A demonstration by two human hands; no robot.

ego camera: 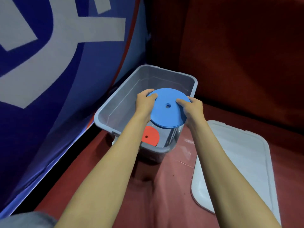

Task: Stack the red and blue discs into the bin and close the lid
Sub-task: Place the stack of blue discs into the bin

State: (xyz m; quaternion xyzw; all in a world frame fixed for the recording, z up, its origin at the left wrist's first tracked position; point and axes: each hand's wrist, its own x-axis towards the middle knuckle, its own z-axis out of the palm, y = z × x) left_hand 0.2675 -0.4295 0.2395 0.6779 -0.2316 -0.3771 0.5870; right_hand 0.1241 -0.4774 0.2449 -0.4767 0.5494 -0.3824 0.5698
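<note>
**Blue stack held over the bin, red disc waiting below**

The flat round blue foam discs with a centre hole (168,111), what looks like a thin stack of several though the edge is too blurred to count, sit level between your two hands, above the open translucent grey plastic bin (115,102). Your left hand (145,102) curls over the disc's left rim, thumb on top; your right hand (190,106) clamps the right rim the same way. So the grip is on opposite edges, and the stack has no long axis to worry about.

What the coming move turns on: the flat orange-red foam disc (150,136) lies on the bin floor at the near end, down and towards you and to the left from where you hold the blue stack. I judge you must draw the stack back and left as you lower it, so the holes line up.

The white rectangular plastic lid (238,162) lies flat on the red floor cloth (148,195), just beside the bin on your right, nearer your right hand.
</note>
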